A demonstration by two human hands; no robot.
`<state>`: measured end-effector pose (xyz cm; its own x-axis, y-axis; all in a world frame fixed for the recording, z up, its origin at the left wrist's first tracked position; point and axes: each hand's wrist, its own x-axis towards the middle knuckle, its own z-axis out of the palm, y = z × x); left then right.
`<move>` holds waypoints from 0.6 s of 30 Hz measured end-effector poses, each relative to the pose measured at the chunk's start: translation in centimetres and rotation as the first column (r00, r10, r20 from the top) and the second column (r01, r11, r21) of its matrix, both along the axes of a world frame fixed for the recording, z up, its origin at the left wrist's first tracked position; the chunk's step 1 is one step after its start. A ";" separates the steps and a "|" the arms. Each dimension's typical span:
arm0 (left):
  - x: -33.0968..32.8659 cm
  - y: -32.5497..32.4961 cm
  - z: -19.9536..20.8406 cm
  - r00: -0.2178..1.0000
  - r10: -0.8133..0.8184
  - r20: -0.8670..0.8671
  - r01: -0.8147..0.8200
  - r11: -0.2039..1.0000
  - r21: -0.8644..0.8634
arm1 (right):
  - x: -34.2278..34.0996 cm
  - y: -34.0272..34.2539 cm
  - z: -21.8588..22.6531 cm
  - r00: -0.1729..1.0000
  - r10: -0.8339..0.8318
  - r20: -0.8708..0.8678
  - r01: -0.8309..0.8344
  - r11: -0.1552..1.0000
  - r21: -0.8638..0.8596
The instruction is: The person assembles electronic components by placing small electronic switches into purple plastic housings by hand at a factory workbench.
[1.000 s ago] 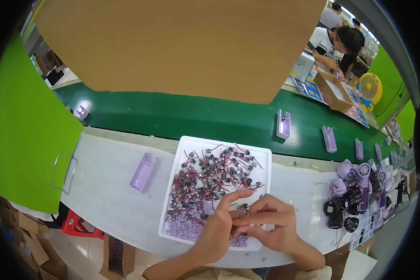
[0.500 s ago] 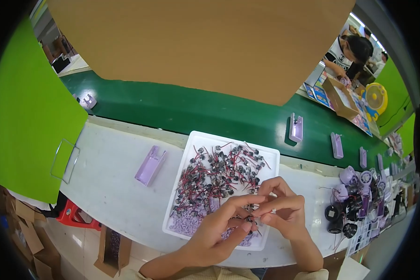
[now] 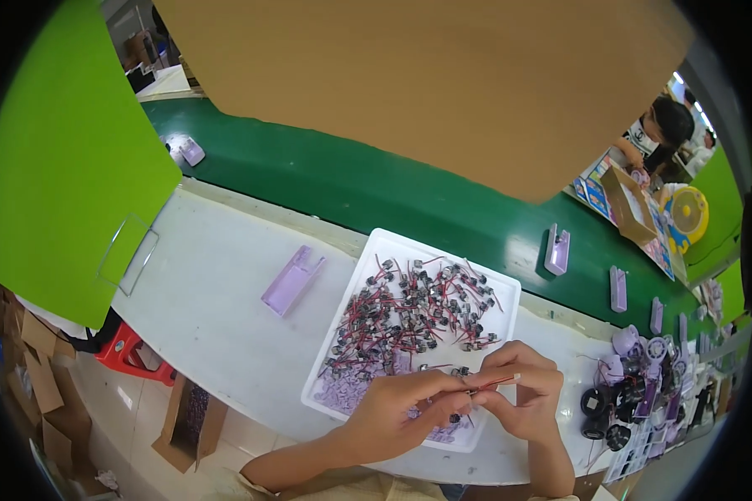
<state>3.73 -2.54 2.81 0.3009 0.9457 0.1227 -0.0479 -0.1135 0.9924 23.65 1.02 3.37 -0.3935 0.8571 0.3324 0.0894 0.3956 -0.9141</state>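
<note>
Both hands meet over the near right part of a white tray [image 3: 510, 321]. My left hand [image 3: 401, 417] is closed, thumb and forefinger pinching a small part with red and black wires [image 3: 500, 382]. My right hand [image 3: 522, 392] is closed too, its fingertips on the same wires, whose light-coloured ends stick out to the right. The fingers hide most of the part's body. In the tray lies a heap of small black-and-metal parts with red and black wires [image 3: 418, 313]. Many tiny lilac plastic pieces [image 3: 342, 391] fill its near left corner.
A lilac plastic housing [image 3: 293, 284] lies left of the tray. More housings [image 3: 557, 250] stand on the green belt [image 3: 351, 179]. Lilac fan parts and black round pieces [image 3: 618, 392] pile up at right. A brown board [image 3: 443, 83] hangs ahead; a person [image 3: 664, 129] works at far right.
My view has shifted, so the scene sits turned and moved. My fingers have drawn closer together on the wired part, and its wires now point out to the right.
</note>
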 end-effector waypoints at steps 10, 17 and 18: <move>-1.5 0.3 0.6 0.992 -0.120 0.042 0.125 0.976 -0.175 | -0.6 1.1 0.7 0.991 0.127 -0.030 -0.130 0.981 -0.141; -1.0 0.2 -0.9 0.999 0.029 0.014 -0.027 0.992 -0.121 | -2.1 1.0 0.1 0.986 0.045 -0.158 -0.092 0.949 -0.301; -0.9 0.2 -1.1 0.995 0.089 -0.048 -0.092 0.994 -0.058 | -2.3 1.0 -0.1 0.986 0.059 -0.159 -0.105 0.948 -0.300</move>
<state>2.86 -2.34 1.74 0.2179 0.9745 0.0536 0.0048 -0.0560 0.9984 21.40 2.05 3.32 -0.4337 0.8933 0.1180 -0.0748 0.0948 -0.9927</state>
